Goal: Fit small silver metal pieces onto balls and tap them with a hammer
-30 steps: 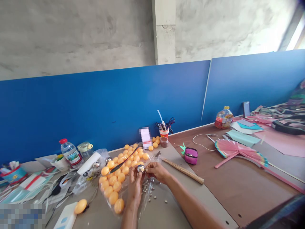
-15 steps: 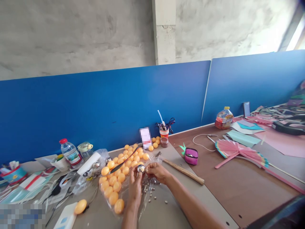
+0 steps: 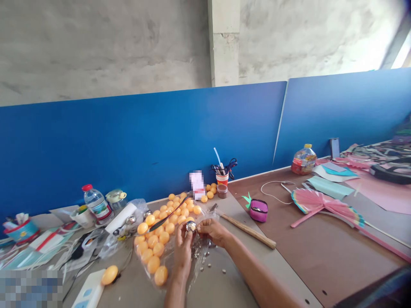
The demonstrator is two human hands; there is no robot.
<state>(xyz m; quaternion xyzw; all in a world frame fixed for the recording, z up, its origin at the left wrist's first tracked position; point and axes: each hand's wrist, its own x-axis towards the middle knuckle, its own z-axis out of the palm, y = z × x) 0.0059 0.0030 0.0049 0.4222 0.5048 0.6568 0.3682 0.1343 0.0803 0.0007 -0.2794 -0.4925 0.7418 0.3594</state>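
My left hand (image 3: pixel 183 246) is closed around a shiny silver ball (image 3: pixel 191 226), thumb and fingers gripping its sides. My right hand (image 3: pixel 212 231) is pinched at the ball's right side; whatever its fingertips hold is too small to make out. Beneath my hands, small silver beads (image 3: pixel 209 265) lie on and around a clear plastic bag (image 3: pixel 192 278). To the left, many orange balls (image 3: pixel 154 264) fill a clear bag, with a dark, slim tool (image 3: pixel 165 219) resting across them.
A hammer (image 3: pixel 247 229) lies right of my hands, near a purple pouch (image 3: pixel 258 210). A cup of scissors (image 3: pixel 222 177) stands by the blue partition (image 3: pixel 128 145). Leftward are a water bottle (image 3: pixel 97 204) and a power strip (image 3: pixel 88 291). A pink paper fan (image 3: pixel 321 203) lies far right.
The view has shifted slightly. Both hands stay at the silver ball, with only slight finger movement.
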